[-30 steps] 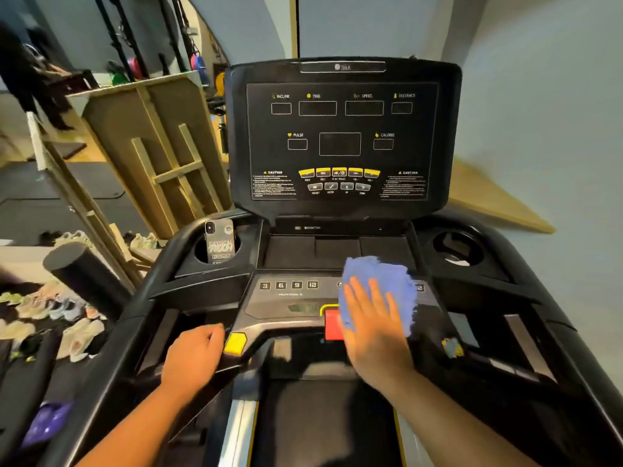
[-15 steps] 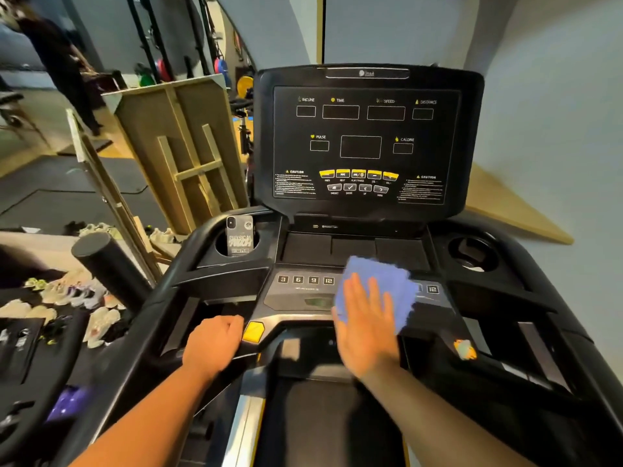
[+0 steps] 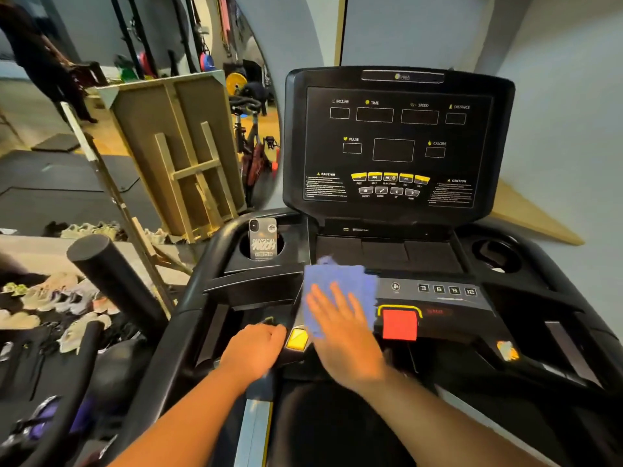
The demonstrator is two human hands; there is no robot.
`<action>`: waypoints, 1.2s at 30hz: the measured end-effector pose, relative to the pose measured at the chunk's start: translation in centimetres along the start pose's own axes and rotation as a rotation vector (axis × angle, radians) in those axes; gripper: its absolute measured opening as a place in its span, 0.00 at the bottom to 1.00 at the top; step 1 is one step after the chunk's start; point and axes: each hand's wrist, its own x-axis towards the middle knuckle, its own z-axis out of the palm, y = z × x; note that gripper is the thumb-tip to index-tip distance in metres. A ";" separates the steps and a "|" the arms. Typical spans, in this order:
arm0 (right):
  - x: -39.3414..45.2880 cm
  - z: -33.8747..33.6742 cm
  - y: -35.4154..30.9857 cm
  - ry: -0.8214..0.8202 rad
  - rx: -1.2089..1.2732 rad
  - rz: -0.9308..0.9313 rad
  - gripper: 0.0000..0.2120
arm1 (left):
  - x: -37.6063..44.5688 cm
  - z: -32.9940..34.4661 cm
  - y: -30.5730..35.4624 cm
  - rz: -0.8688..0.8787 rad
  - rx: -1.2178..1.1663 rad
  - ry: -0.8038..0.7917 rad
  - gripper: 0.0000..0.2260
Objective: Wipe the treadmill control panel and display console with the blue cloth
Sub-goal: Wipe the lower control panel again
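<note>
phone point(image 3: 263, 239) in cup holder point(image 3: 243, 250), red stop tab point(image 3: 399, 325) beside blue cloth point(image 3: 340, 284).

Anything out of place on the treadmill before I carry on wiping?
One thing: a phone stands upright in the left cup holder, close to the blue cloth under the right hand. The left hand grips the handlebar. Nothing looks spilled or damaged.

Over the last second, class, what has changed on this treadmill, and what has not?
The right hand slid the blue cloth leftward across the control panel, uncovering the red stop button and the right-side number keys. The left hand kept its grip on the handlebar; the phone stayed in the cup holder.
</note>
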 end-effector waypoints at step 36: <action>-7.2 -2.7 11.0 -0.027 0.020 -0.169 0.35 | 0.3 1.0 0.0 -0.087 -0.032 0.108 0.20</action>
